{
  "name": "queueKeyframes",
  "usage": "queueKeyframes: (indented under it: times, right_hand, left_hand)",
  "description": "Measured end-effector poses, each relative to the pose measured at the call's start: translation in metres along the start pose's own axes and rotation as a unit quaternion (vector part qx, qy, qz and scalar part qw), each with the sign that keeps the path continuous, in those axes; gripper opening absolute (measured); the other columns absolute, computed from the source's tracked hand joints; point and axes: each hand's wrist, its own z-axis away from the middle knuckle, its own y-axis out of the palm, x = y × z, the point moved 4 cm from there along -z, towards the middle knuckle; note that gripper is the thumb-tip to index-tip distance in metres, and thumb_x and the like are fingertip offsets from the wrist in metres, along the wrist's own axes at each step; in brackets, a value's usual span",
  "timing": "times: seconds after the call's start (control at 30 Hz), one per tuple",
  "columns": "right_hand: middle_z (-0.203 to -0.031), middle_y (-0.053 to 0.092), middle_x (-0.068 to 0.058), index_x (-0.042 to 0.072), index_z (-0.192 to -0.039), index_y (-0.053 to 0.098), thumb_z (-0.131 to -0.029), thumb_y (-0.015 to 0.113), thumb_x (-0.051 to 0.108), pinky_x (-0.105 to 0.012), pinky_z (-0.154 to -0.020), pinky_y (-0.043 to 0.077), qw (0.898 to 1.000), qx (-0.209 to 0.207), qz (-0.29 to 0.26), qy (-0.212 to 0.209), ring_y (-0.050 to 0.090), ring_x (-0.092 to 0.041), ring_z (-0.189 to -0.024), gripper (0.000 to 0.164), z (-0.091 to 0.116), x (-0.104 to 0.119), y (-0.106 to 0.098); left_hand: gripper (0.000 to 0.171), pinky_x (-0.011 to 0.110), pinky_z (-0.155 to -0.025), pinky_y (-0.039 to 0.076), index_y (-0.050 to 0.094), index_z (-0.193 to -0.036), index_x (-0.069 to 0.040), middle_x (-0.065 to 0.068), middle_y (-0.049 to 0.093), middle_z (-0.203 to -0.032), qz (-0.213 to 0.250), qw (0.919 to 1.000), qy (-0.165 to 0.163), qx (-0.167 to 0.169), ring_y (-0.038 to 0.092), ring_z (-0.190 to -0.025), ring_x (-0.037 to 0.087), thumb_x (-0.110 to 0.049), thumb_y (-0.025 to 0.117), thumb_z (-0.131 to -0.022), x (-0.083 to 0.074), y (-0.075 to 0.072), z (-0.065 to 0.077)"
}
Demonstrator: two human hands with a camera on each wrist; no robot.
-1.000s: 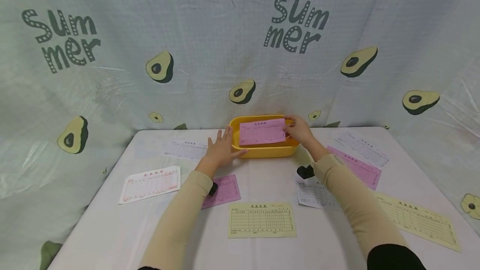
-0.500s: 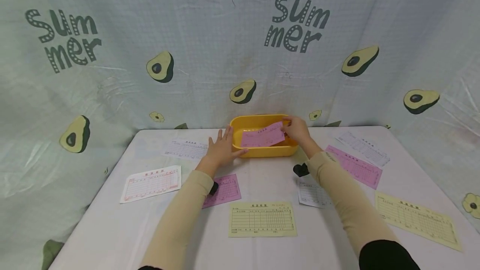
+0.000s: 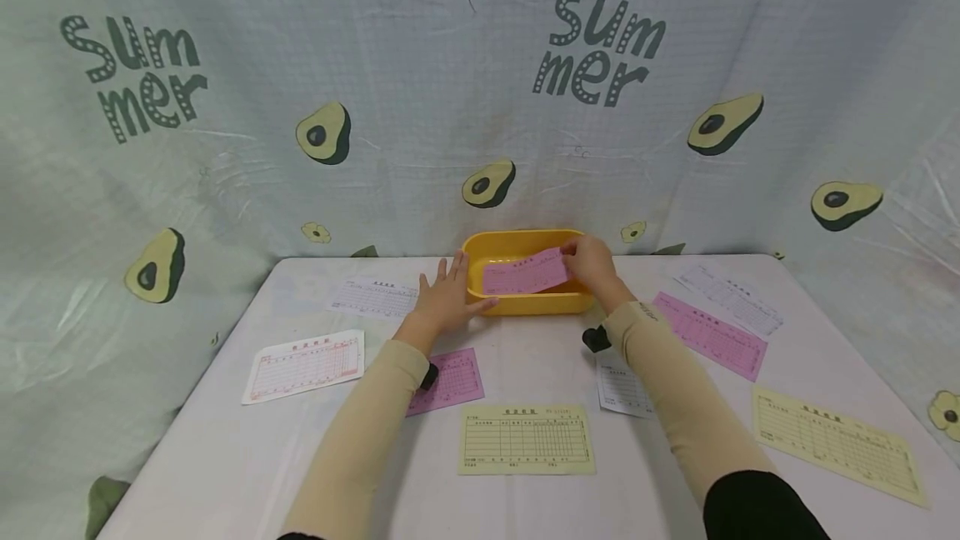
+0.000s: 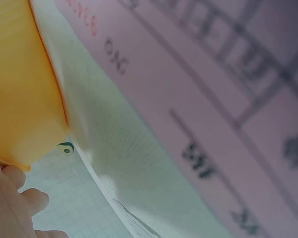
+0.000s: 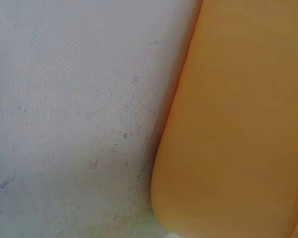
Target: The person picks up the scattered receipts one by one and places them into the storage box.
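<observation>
At the back of the table stands a yellow plastic tray (image 3: 534, 305). Inside it lies a pink receipt slip (image 3: 523, 275), tilted, its right end between the thumb and fingers of my right hand (image 3: 594, 265). My left hand (image 3: 444, 300), fingers spread and straight, touches the tray's left end; its fingertips also show beside the tray in the left wrist view. Under my left wrist is another pink receipt slip (image 3: 456, 377), large and blurred in the left wrist view. The right wrist view has the tray's outer wall (image 5: 233, 129) but no fingers.
Several other slips lie about the white table (image 3: 540, 365): yellow slips at front centre (image 3: 527, 440) and right (image 3: 840, 444), a red-printed white one (image 3: 305, 367) at left, a pink one (image 3: 712, 336) at right. A patterned cloth (image 3: 405, 65) hangs behind.
My right hand has lowered the pink slip from nearly upright above the tray down into it, and moved slightly down. My left hand has stayed at the tray's left end.
</observation>
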Motion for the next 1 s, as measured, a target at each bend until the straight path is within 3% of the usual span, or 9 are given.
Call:
queueKeyframes:
  times: [0.23,0.4,0.77,1.0]
  right_hand:
    - [-0.121,0.066,-0.021,-0.005,-0.126,0.067,-0.105,0.055,0.006,-0.040,-0.096,0.055,0.999,-0.005,0.044,-0.018,0.060,-0.031,-0.104,0.027,0.006,0.008,-0.003]
    - [-0.126,0.064,-0.021,-0.004,-0.129,0.066,-0.105,0.054,0.004,-0.042,-0.099,0.054,0.999,0.007,0.038,-0.015,0.063,-0.033,-0.105,0.028,0.005,0.007,-0.007]
    - [-0.117,0.068,-0.021,-0.004,-0.125,0.068,-0.103,0.057,0.002,-0.039,-0.085,0.059,0.998,0.020,0.026,-0.061,0.065,-0.030,-0.090,0.025,0.010,0.008,-0.020]
    - [-0.118,0.069,-0.021,-0.004,-0.126,0.068,-0.104,0.058,0.004,-0.040,-0.085,0.060,0.996,0.032,0.019,-0.087,0.069,-0.034,-0.096,0.026,0.022,0.011,-0.026]
  left_hand:
    - [0.110,0.066,-0.121,0.004,-0.002,-0.164,-0.005,0.012,-0.002,-0.171,0.000,1.0000,-0.001,0.004,0.002,-0.156,0.038,-0.074,0.049,-0.095,0.000,-0.001,0.003]
    - [0.111,0.066,-0.121,0.004,-0.002,-0.164,-0.005,0.012,-0.002,-0.171,0.008,1.0000,0.001,0.001,0.002,-0.156,0.038,-0.074,0.049,-0.095,0.000,-0.001,0.003]
    - [0.111,0.066,-0.121,0.004,-0.001,-0.164,-0.005,0.012,-0.001,-0.172,0.006,1.0000,0.006,-0.004,0.002,-0.156,0.038,-0.073,0.051,-0.094,0.002,0.000,-0.001]
    - [0.110,0.066,-0.121,0.004,-0.001,-0.164,-0.005,0.012,0.000,-0.172,0.015,0.9999,0.006,-0.003,0.002,-0.156,0.038,-0.072,0.052,-0.095,0.002,0.001,-0.001]
